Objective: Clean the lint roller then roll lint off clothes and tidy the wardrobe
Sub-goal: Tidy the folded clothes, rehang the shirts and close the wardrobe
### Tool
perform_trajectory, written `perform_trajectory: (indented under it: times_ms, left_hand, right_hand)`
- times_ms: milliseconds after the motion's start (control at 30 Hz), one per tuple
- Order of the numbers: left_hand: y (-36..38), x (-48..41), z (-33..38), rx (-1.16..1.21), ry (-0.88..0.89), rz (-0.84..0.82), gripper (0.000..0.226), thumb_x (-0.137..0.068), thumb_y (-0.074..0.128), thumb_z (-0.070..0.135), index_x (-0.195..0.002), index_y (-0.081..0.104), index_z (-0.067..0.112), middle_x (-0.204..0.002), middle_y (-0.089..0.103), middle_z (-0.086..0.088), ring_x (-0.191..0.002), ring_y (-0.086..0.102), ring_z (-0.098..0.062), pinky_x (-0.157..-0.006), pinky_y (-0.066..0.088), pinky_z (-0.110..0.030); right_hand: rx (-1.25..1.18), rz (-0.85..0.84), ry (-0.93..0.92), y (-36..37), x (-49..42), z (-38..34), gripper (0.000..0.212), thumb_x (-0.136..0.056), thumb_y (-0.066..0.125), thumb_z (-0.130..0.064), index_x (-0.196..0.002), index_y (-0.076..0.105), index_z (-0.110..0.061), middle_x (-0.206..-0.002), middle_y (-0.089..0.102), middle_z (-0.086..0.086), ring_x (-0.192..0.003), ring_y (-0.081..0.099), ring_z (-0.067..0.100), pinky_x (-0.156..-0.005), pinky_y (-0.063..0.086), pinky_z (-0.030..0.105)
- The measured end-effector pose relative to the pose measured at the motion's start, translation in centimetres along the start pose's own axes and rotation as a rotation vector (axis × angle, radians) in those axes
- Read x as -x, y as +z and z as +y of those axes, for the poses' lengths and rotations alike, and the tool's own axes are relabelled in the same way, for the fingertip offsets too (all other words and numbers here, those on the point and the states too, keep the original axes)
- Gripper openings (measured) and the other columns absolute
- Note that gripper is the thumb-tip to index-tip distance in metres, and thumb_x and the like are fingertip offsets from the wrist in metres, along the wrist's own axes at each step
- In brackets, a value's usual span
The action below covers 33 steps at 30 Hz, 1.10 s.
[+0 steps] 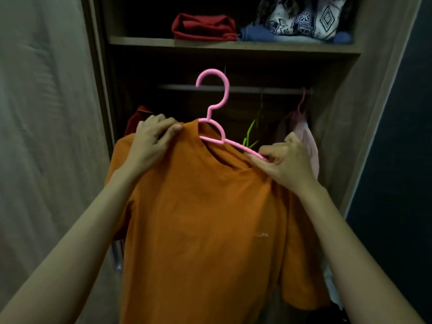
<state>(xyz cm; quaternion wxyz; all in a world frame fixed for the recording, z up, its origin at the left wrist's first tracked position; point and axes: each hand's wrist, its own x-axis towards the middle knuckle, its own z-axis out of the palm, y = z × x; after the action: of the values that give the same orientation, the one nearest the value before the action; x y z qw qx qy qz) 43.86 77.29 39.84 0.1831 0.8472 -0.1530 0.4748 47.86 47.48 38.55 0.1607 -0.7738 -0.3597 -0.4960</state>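
Wardrobe point(233, 44) stands open ahead. Left hand point(152, 141) grips the shirt point(205, 218) at one shoulder; right hand point(285, 160) pinches the hanger point(216, 94) arm at the other. Hook rises between the hands, and the shirt drapes below them.

Wood-grain wardrobe point(336, 127), doors open, dim dark interior, one upper shelf point(233, 46) above a metal hanging rail point(177, 87); pale draped curtain point(46, 113) at left; dark wall panel point(402, 160) at right; low light.
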Motion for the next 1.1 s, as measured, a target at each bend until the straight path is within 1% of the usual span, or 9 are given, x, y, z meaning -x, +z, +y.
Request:
perform_trajectory:
  times_ms: [133, 300, 467, 633, 733, 833, 900, 1000, 1100]
  left_hand:
    - [-0.9, 1.9, -3.3, -0.007, -0.093, 0.090, 0.037, -0.097, 0.037, 0.040, -0.090, 0.062, 0.014, -0.083, 0.048, -0.005, -0.083, 0.047, -0.023, -0.077, 0.032, -0.036]
    - [0.1, 3.3, -3.4, -0.077, -0.201, -0.016, 0.051, -0.093, 0.033, 0.050, -0.107, 0.069, 0.017, -0.099, 0.059, -0.006, -0.098, 0.052, -0.027, -0.088, 0.036, -0.045]
    - [3.1, 1.0, 3.8, 0.200, -0.050, -0.238, 0.039, -0.088, 0.059, 0.051, -0.112, 0.062, 0.021, -0.089, 0.071, 0.005, -0.078, 0.066, -0.004, -0.071, 0.053, -0.024]
    - [5.9, 0.0, 4.9, 0.313, -0.171, -0.265, 0.039, -0.071, 0.078, 0.048, -0.088, 0.059, 0.019, -0.068, 0.065, 0.007, -0.061, 0.061, 0.000, -0.054, 0.044, -0.010]
    - [7.7, -0.2, 5.3, 0.299, -0.130, -0.307, 0.041, -0.071, 0.078, 0.049, -0.088, 0.057, 0.019, -0.073, 0.064, 0.008, -0.063, 0.060, -0.003, -0.054, 0.044, -0.012]
    - [7.9, -0.9, 4.7, 0.359, -0.176, -0.255, 0.039, -0.069, 0.081, 0.047, -0.081, 0.055, 0.021, -0.070, 0.065, 0.007, -0.059, 0.057, 0.000, -0.054, 0.040, -0.010]
    - [7.9, -1.1, 4.0, 0.428, -0.193, -0.258, 0.038, -0.068, 0.082, 0.044, -0.078, 0.053, 0.021, -0.072, 0.068, 0.000, -0.061, 0.058, -0.002, -0.057, 0.043, -0.015]
    - [8.7, -1.1, 3.6, 0.509, -0.162, -0.309, 0.036, -0.068, 0.083, 0.039, -0.076, 0.052, 0.020, -0.073, 0.068, -0.003, -0.066, 0.063, -0.011, -0.062, 0.049, -0.024]
    - [9.7, -1.3, 3.2, 0.574, -0.164, -0.335, 0.036, -0.069, 0.083, 0.034, -0.077, 0.054, 0.016, -0.070, 0.065, 0.004, -0.064, 0.060, -0.005, -0.063, 0.049, -0.024]
  right_hand:
    - [-0.181, -0.060, 0.175, -0.9, 0.8, 2.4, 0.026, -0.081, 0.056, -0.056, -0.061, 0.058, -0.040, -0.053, 0.044, -0.018, -0.059, 0.041, 0.004, -0.084, 0.025, 0.030]
    - [-0.288, -0.085, 0.228, -1.2, 1.0, 2.2, 0.024, -0.076, 0.064, -0.055, -0.057, 0.054, -0.045, -0.047, 0.047, -0.018, -0.058, 0.050, 0.001, -0.094, 0.030, 0.035]
    - [-0.100, -0.261, 0.188, 0.3, 0.4, -0.5, 0.046, -0.074, 0.047, -0.077, -0.065, 0.060, -0.033, -0.059, 0.048, -0.013, -0.075, 0.047, 0.021, -0.072, 0.030, 0.034]
    - [-0.082, -0.128, 0.148, -1.4, 0.9, -2.6, 0.063, -0.070, 0.069, -0.059, -0.120, 0.060, -0.022, -0.079, 0.065, 0.004, -0.072, 0.036, 0.007, -0.071, 0.028, 0.029]
    - [-0.214, -0.087, 0.108, -1.8, 1.3, -3.8, 0.070, -0.070, 0.066, -0.062, -0.127, 0.055, -0.023, -0.068, 0.060, -0.004, -0.064, 0.036, 0.005, -0.069, 0.031, 0.025]
    - [-0.220, -0.139, 0.178, -2.1, 1.7, -2.8, 0.062, -0.078, 0.053, -0.066, -0.129, 0.051, -0.030, -0.092, 0.059, -0.009, -0.090, 0.051, 0.007, -0.086, 0.029, 0.028]
    - [-0.112, -0.280, 0.283, -2.9, 2.2, -1.1, 0.063, -0.080, 0.048, -0.070, -0.131, 0.049, -0.034, -0.112, 0.054, -0.011, -0.107, 0.048, 0.006, -0.094, 0.028, 0.029]
    - [-0.326, -0.666, 0.405, -4.0, 2.9, 0.5, 0.043, -0.081, 0.047, -0.061, -0.116, 0.057, -0.037, -0.109, 0.062, -0.013, -0.100, 0.060, 0.002, -0.086, 0.049, 0.023]
    - [-0.636, -0.693, 0.510, -3.1, 3.8, 0.3, 0.027, -0.089, 0.049, -0.042, -0.099, 0.066, -0.023, -0.096, 0.069, -0.006, -0.088, 0.066, 0.004, -0.078, 0.053, 0.017]
